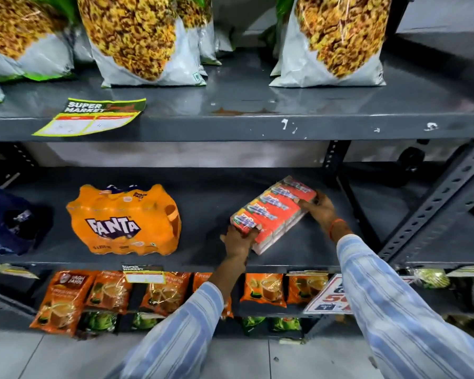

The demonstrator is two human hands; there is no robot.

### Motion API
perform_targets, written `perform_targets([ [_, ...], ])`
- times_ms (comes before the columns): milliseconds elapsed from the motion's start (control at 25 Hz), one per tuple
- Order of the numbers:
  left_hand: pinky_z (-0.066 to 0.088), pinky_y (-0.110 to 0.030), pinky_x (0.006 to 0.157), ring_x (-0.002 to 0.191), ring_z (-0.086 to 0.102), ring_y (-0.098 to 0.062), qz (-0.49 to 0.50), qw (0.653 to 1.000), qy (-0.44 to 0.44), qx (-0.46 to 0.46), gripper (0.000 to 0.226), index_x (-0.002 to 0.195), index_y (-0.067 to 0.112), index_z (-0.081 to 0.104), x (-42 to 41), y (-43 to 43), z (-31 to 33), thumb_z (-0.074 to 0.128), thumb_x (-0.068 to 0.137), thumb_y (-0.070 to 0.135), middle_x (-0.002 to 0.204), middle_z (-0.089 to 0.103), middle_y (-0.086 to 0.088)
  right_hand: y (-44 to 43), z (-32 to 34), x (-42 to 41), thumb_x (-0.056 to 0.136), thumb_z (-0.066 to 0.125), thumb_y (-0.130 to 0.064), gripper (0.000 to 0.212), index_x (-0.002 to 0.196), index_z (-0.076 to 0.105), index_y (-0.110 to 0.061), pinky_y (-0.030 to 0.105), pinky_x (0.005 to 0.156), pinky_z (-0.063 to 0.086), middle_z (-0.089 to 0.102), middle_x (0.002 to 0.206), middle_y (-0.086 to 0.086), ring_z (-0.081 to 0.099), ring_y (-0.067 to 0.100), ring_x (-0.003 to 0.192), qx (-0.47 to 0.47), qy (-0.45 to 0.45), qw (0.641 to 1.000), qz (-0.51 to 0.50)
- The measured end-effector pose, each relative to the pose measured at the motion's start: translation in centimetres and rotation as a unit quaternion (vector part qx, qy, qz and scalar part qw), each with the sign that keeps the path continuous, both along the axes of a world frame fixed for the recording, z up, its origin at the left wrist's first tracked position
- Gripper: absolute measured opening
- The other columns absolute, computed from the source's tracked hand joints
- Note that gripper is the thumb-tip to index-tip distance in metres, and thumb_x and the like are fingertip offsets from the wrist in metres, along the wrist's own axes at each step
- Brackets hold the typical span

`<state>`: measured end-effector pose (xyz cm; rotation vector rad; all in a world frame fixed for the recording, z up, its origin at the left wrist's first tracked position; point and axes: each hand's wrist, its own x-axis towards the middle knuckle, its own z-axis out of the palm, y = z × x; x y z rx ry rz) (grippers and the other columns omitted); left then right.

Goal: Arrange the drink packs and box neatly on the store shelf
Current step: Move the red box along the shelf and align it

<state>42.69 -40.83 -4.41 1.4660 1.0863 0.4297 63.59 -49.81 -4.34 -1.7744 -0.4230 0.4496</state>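
Note:
A red-orange box [274,212] wrapped in clear film lies at an angle on the grey middle shelf [203,203], right of centre. My left hand [238,239] grips its near end and my right hand [319,207] grips its far right end. An orange Fanta drink pack [123,220] stands on the same shelf to the left, apart from the box. A dark blue drink pack [8,222] sits at the shelf's far left, partly cut off by the frame edge.
Large snack bags [140,39] stand on the upper shelf, with a Super Market price tag [91,116] on its front edge. Orange tea packets [110,291] hang below the middle shelf. A slotted metal upright [433,214] rises at the right.

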Motion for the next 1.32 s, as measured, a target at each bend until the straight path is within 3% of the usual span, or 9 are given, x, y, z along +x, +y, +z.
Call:
perform_targets([
  [200, 0.034, -0.042, 0.110, 0.135, 0.033, -0.031, -0.076, 0.977, -0.016, 0.199, 0.083, 0.146, 0.005, 0.020, -1.2, -1.3, 0.0, 0.070, 0.082, 0.024, 0.148, 0.025, -0.023, -4.3, -1.3, -0.8, 0.074, 0.076, -0.006, 0.054, 0.120, 0.049, 0.000, 0.009, 0.077, 0.048, 0.060, 0.110, 0.008, 0.056, 0.017, 0.095, 0.019, -0.007, 1.000, -0.024],
  [280, 0.037, -0.044, 0.111, 0.142, 0.025, -0.029, -0.124, 0.955, -0.015, 0.269, 0.077, 0.148, 0.010, 0.011, -1.3, -1.2, -0.2, 0.060, 0.089, 0.019, 0.156, 0.013, -0.017, -5.9, -2.3, -1.1, 0.074, 0.075, -0.001, 0.052, 0.120, 0.050, 0.003, 0.025, 0.094, 0.049, 0.059, 0.118, 0.016, 0.056, 0.024, 0.103, -0.011, -0.011, 1.000, -0.007],
  [360, 0.037, -0.045, 0.113, 0.145, 0.022, -0.028, -0.137, 0.953, -0.025, 0.269, 0.076, 0.149, 0.013, 0.004, -1.4, -2.2, 0.0, 0.055, 0.092, 0.011, 0.159, 0.010, -0.013, -7.1, -3.4, -2.2, 0.079, 0.068, 0.003, 0.045, 0.121, 0.051, 0.005, 0.039, 0.100, 0.044, 0.060, 0.123, 0.017, 0.054, 0.023, 0.109, -0.020, -0.006, 1.000, -0.013],
  [520, 0.013, -0.032, 0.118, 0.149, 0.003, -0.030, -0.050, 0.971, 0.002, 0.236, 0.087, 0.147, 0.004, -0.008, -0.1, -6.3, 1.0, 0.057, 0.091, 0.020, 0.160, -0.007, -0.015, -6.9, -2.5, -2.8, 0.094, 0.047, -0.018, 0.026, 0.105, 0.065, -0.002, 0.032, 0.082, 0.041, 0.064, 0.101, 0.014, 0.051, 0.018, 0.096, 0.000, 0.014, 0.980, -0.199],
  [640, 0.007, -0.032, 0.117, 0.144, -0.016, -0.024, -0.097, 0.976, -0.010, 0.194, 0.101, 0.146, 0.006, -0.014, 1.1, -10.3, 1.5, 0.059, 0.086, 0.042, 0.153, -0.028, -0.008, -5.6, 2.1, -2.4, 0.096, 0.041, -0.036, 0.029, 0.094, 0.064, -0.018, 0.025, 0.067, 0.045, 0.068, 0.082, -0.004, 0.061, 0.008, 0.074, 0.122, 0.095, 0.973, -0.174],
  [720, 0.011, -0.039, 0.119, 0.145, -0.016, -0.025, -0.149, 0.978, 0.005, 0.148, 0.109, 0.146, 0.008, -0.018, 2.1, -10.9, 2.1, 0.060, 0.083, 0.051, 0.154, -0.031, -0.010, -5.3, 3.3, -2.8, 0.095, 0.044, -0.038, 0.033, 0.089, 0.068, -0.016, 0.026, 0.070, 0.044, 0.072, 0.078, 0.003, 0.063, 0.010, 0.065, 0.078, 0.070, 0.979, -0.177],
  [840, 0.004, -0.038, 0.120, 0.146, -0.017, -0.028, -0.172, 0.979, 0.014, 0.103, 0.109, 0.146, 0.006, -0.017, 3.4, -7.5, 3.2, 0.062, 0.083, 0.047, 0.156, -0.027, -0.015, -7.2, 1.8, -5.0, 0.091, 0.053, -0.036, 0.034, 0.087, 0.066, -0.004, 0.037, 0.077, 0.045, 0.069, 0.090, 0.025, 0.065, 0.038, 0.084, -0.053, -0.057, 0.954, -0.290],
  [1080, 0.013, -0.036, 0.120, 0.148, 0.008, -0.029, -0.189, 0.972, 0.001, 0.142, 0.074, 0.149, 0.006, 0.011, 3.6, -7.7, 2.9, 0.052, 0.093, 0.030, 0.160, 0.006, -0.017, -7.6, -0.4, -9.9, 0.086, 0.057, -0.019, 0.021, 0.099, 0.063, -0.003, 0.025, 0.080, 0.039, 0.062, 0.098, 0.016, 0.058, 0.026, 0.087, 0.031, -0.131, 0.948, -0.287],
  [1320, 0.036, -0.039, 0.111, 0.131, 0.043, -0.035, -0.171, 0.978, -0.023, 0.116, 0.057, 0.142, 0.001, 0.031, 4.7, -5.3, 2.4, 0.052, 0.090, 0.008, 0.146, 0.040, -0.021, -8.2, -0.5, -14.2, 0.079, 0.048, -0.023, 0.023, 0.076, 0.066, -0.009, 0.026, 0.063, 0.042, 0.064, 0.071, 0.005, 0.058, 0.013, 0.066, 0.044, -0.205, 0.959, -0.193],
])
